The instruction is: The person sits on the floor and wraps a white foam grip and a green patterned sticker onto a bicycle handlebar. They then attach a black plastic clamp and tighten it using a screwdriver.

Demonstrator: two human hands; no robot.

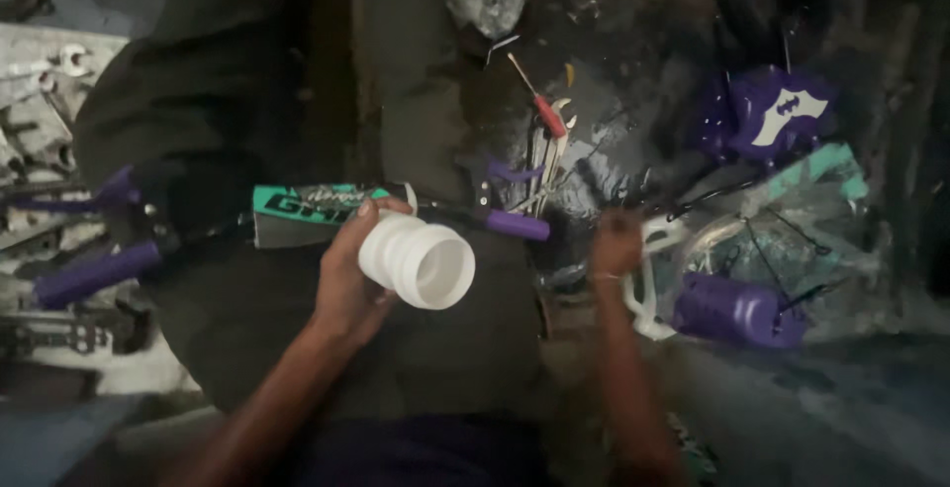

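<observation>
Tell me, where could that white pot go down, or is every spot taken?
Bare floor shows right of the right hand, below the purple wheel. The left hand holds the white pot over the handlebar. It is crowded around the screwdriver and the spanners at far left.

both forearms are bare with no sleeves reaching them, the left hand (pixel 346 274) and right hand (pixel 616 244) are gloveless, a thin pale band circles the right wrist, and dark purple clothing shows below.
</observation>
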